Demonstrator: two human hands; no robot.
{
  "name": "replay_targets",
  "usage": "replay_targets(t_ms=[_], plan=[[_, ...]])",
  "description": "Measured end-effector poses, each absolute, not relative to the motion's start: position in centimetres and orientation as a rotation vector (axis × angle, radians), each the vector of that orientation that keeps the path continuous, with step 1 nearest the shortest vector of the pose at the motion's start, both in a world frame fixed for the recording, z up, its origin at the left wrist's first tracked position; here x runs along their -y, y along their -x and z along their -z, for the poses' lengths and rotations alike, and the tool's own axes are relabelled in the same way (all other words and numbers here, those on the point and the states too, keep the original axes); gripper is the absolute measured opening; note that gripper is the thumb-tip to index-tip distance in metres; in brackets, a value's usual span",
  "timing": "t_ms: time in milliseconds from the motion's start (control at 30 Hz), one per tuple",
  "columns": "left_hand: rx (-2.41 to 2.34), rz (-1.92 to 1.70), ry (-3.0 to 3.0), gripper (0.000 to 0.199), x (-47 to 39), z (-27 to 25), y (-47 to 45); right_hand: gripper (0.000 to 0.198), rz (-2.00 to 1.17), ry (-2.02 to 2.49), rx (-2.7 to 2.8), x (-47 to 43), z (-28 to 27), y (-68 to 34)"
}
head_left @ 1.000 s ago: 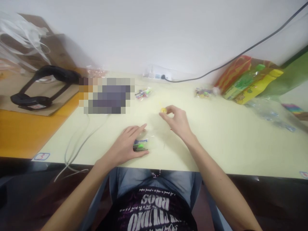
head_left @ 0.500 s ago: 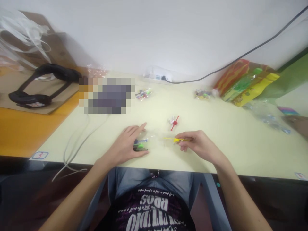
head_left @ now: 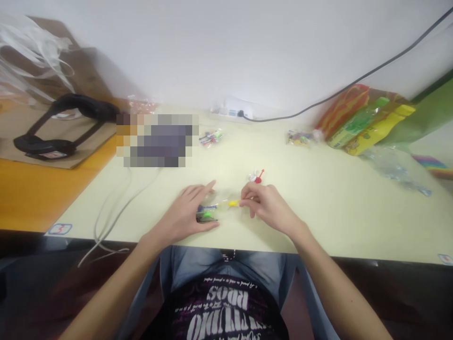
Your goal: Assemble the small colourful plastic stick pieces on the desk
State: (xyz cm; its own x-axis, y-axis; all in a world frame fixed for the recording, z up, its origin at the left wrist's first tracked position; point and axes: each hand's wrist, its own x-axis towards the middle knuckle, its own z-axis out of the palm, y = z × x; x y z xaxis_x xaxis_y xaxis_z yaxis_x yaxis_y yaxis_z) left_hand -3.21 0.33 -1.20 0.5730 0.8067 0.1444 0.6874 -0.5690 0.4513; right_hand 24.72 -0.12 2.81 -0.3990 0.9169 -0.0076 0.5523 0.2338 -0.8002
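Note:
My left hand [head_left: 186, 210] lies on the tabletop with its thumb and forefinger spread apart. Between them is a clear plastic bag [head_left: 222, 196], holding blue [head_left: 209, 207] and green [head_left: 208, 215] toy pieces; part of the bag is under the palm. My right hand [head_left: 260, 200] pinches a small yellow plastic piece [head_left: 233, 203] at the bag's right end. How far the piece is inside the clear film I cannot tell. Just beyond my right fingers lie a red arrow-shaped piece [head_left: 258, 179], partly covered by the hand, and a white piece [head_left: 252, 175].
Small bagged toys [head_left: 211, 137] lie at the back, with another bunch [head_left: 300, 138] farther right. A power strip [head_left: 231, 109] sits against the wall. Snack packets [head_left: 371, 127] and crumpled clear wrappers [head_left: 396, 170] are at right. White cables [head_left: 116, 222] and a black headset frame [head_left: 67, 125] are at left.
My right hand has moved left with the yellow piece, bringing it to the bag's right end. It now partly covers the red piece. My left hand has stayed put.

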Motion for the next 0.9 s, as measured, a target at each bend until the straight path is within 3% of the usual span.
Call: replay_targets(t_ms=[133, 400, 633, 900], plan=[[-1.219, -0.487, -2.462, 0.107, -0.3, 1.3, 3.3, 0.011, -0.84, 1.422, 2.056, 0.1, -1.3, -22.8], [-1.209, -0.498, -2.447, 0.107, -0.3, 1.2, 3.3, 0.022, -1.014, 1.214, 2.189, 0.4, -1.1, -23.4], [-1.216, -0.49, -2.451, 0.106, -0.3, 1.2, 3.2, 0.013, -0.817, 1.4, 2.045, 0.4, -0.7, -23.8], [-1.222, -0.48, -2.447, 0.105, -0.3, 1.1, 3.1, 0.014, -0.925, 1.33, 2.026, 0.9, -0.6, -24.7]])
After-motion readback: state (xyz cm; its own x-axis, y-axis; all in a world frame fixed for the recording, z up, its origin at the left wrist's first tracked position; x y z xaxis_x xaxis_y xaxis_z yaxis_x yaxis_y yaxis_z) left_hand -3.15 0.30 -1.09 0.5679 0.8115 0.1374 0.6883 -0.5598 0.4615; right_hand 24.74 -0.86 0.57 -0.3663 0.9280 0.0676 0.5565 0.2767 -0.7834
